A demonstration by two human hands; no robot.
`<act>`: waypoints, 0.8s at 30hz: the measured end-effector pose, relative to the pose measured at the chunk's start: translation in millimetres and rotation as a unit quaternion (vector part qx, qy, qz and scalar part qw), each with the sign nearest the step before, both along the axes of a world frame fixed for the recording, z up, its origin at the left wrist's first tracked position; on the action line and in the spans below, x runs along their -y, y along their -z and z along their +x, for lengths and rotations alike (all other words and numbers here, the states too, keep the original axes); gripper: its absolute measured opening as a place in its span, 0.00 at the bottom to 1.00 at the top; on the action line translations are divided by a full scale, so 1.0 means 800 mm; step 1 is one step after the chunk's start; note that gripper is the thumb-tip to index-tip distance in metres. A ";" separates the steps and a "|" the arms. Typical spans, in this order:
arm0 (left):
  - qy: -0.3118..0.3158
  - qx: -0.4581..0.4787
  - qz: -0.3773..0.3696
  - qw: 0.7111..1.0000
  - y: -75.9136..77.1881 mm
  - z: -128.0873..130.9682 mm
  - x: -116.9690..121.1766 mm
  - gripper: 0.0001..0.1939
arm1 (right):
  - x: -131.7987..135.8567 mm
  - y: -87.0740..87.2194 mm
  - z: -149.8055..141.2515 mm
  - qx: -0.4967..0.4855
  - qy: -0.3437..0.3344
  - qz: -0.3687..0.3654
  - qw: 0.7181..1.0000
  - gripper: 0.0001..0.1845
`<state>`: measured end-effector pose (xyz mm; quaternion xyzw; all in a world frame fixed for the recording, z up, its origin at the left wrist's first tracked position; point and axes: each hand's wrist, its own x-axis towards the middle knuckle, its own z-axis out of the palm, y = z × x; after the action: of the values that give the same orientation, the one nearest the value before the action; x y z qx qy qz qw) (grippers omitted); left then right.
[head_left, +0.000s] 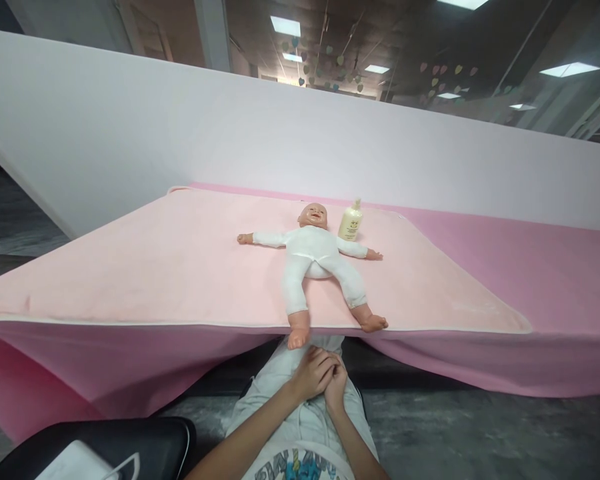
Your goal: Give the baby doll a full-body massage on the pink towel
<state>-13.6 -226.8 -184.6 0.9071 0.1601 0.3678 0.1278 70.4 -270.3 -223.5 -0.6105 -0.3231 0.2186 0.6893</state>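
Fingers of the left hand [314, 372] lie curled together over the right hand [336, 388]; the right hand's are mostly covered, so I cannot tell their full set. Both hands rest folded on the light trousers [267, 393], below the near edge, with nothing else gripped. Largest first: the surface [555, 280] is draped in pink cloth, its front hanging in folds. Over it lies a pale peach blanket [155, 267], broadly flat, its white-trimmed edge along the near side. The baby doll [313, 250] is on the blanket, face up, head toward the white partition [330, 153], arms out wide, legs apart. One doll foot [299, 333], on the person's left, projects past the near edge. Next in size, a yellow pump bottle [351, 222] appears to stand beside the doll's head, just behind the outstretched arm; contact with that arm cannot be told. Judgement: step in hand is a rest, done well with forearms loose and hands low, clear of the projecting foot. Handling notes: support head and trunk together during any lift; watch the bottle, which an arm swing could topple; avoid dragging the blanket edge.
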 end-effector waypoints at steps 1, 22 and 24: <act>0.005 -0.001 0.003 1.000 0.000 0.000 0.000 0.13 | 0.000 0.001 0.001 0.001 0.002 -0.001 1.000 0.11; -0.033 -0.030 -0.064 0.997 -0.006 0.002 0.004 0.11 | -0.005 0.004 0.003 -0.057 0.023 0.022 0.998 0.16; -0.044 -0.036 -0.057 0.997 -0.002 0.003 0.003 0.11 | -0.005 0.004 0.003 -0.064 0.019 0.029 0.997 0.15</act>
<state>-11.3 -229.5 -183.0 0.9031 0.2248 0.3302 0.1575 72.6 -266.0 -226.4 -0.5809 -0.2734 0.2345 0.7299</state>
